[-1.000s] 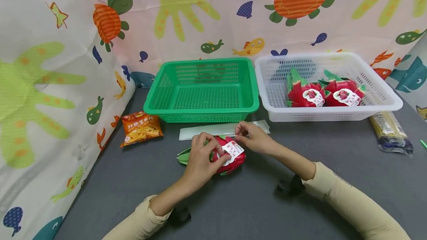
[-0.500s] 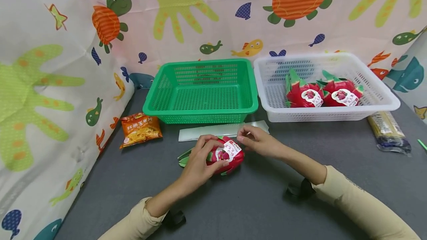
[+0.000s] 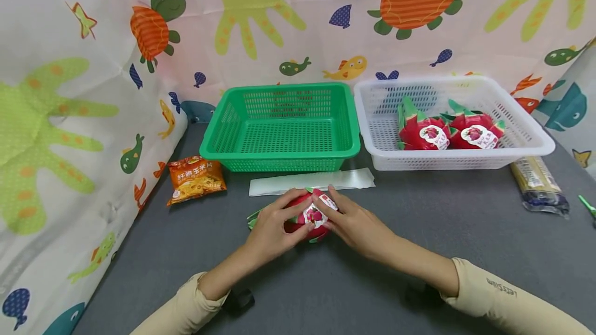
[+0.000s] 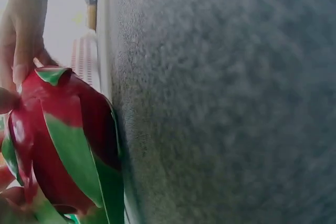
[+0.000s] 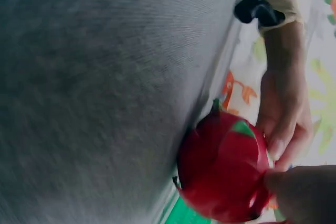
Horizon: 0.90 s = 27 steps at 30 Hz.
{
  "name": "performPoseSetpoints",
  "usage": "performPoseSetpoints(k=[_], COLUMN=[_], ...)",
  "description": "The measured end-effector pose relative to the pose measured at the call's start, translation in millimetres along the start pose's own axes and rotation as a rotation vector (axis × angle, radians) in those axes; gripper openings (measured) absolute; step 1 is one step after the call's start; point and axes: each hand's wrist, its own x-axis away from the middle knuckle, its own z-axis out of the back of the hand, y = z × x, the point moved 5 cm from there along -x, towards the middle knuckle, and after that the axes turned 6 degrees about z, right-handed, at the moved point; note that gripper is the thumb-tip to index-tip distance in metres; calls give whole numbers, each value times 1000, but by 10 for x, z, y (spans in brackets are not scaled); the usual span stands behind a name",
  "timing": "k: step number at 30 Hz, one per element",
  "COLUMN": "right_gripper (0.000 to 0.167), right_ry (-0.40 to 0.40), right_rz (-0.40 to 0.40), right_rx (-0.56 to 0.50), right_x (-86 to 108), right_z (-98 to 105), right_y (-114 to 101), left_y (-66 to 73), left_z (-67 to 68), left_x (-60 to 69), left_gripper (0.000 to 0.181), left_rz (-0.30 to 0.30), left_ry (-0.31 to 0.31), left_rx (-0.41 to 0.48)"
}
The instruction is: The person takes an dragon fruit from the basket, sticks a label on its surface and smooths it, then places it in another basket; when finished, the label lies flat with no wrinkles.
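A red dragon fruit (image 3: pixel 297 201) with green-tipped scales lies on its side on the dark table, leafy end to the left. A white label (image 3: pixel 314 216) with a fruit picture sits on its upper side. My left hand (image 3: pixel 270 227) holds the fruit from the left, fingers over the top and thumb on the near side. With extended fingers, my right hand (image 3: pixel 365 225) presses the label and the fruit's right end. The right wrist view shows the fruit's round red end (image 5: pixel 223 166), with part of the label hidden behind fingers.
Behind the hands lies a flat whitish strip (image 3: pixel 312 182). A green basket (image 3: pixel 279 165) stands at the back, beside a white basket (image 3: pixel 461 160) holding two labelled dragon fruits (image 3: pixel 425 131). An orange snack bag (image 3: pixel 197 180) is at left, a gold packet (image 3: pixel 540 185) at right.
My right hand, earlier held just right of the fruit with fingertips together, has moved left onto the label and spread its fingers. My left hand keeps its hold on the dragon fruit.
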Motion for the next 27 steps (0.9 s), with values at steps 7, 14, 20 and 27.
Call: performPoseSetpoints(k=[7, 14, 20, 27], right_gripper=[55, 47, 49, 57], right_ry=[12, -48, -212, -182], right_rz=[-49, -195, -277, -27], right_rx=[-252, -754, -813, -255], right_x=[-22, 15, 2, -213], right_z=[13, -38, -42, 225], right_y=[109, 296, 415, 239], left_y=[-26, -17, -46, -378], left_z=[7, -13, -5, 93], left_x=[-42, -89, -149, -221], left_gripper=[46, 45, 46, 31], left_rz=[16, 18, 62, 438], left_ry=[15, -11, -72, -124], left_rx=[77, 70, 120, 596])
